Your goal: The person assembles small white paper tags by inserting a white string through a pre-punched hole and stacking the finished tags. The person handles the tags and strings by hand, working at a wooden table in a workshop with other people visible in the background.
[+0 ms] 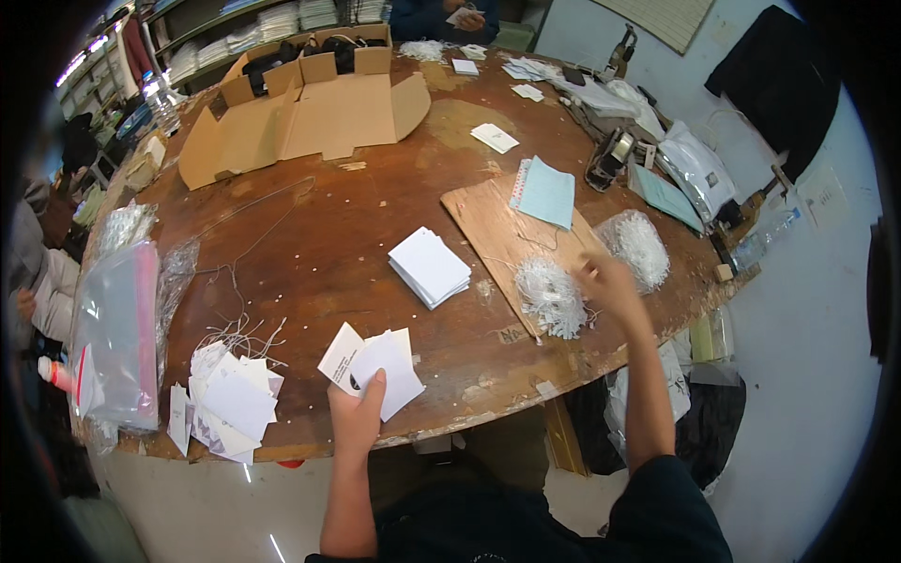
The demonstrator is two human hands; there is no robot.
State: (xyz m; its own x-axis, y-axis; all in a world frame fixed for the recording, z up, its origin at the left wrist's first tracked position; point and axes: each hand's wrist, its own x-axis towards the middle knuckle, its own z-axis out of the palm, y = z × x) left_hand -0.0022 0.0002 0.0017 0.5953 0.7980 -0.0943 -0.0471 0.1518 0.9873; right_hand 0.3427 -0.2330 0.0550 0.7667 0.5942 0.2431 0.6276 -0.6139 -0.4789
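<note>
worn here is a dark short-sleeved top (540, 533) with a pale marking (490, 557).

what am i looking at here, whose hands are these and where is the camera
There is no machine here: these are a person's own bare hands. The camera is worn on that person's head and looks down; its wide lens makes straight edges bend. The left hand holds a few pale cards, spread a little. The right hand is beside a bundle of white strings on a wooden board; it is too blurred to tell whether it grips any. The brown table also bears a neat card stack, a loose card pile, clear plastic bags and an open cardboard box. Another person is partly visible at the far side.
</note>
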